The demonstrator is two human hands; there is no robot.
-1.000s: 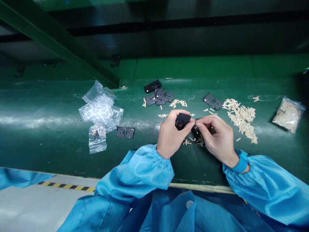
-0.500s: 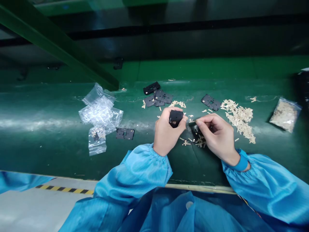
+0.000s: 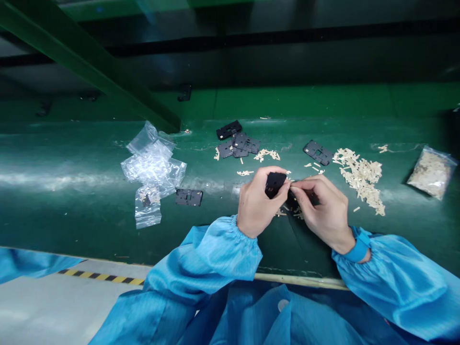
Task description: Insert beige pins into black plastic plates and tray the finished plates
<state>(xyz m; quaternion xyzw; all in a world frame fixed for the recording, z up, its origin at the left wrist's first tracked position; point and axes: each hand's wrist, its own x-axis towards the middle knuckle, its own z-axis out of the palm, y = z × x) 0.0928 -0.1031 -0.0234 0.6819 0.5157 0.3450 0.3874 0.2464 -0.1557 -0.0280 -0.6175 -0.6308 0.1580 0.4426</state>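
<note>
One black plastic frame (image 3: 275,184), likely light and stiff and best held by its edges, is pinched by the left hand (image 3: 257,203) above the green counter (image 3: 72,215), while the right hand (image 3: 321,213) pinches a thin beige strip (image 3: 295,183) against it.

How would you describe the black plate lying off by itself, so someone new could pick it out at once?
On the green bench top, find the heap of clear plastic bags on the left. Just right of its lower end lies a flat black slotted plate. Unlike the other black plates, which lie bunched together farther up and to the right, it sits alone beside the bags.
</note>
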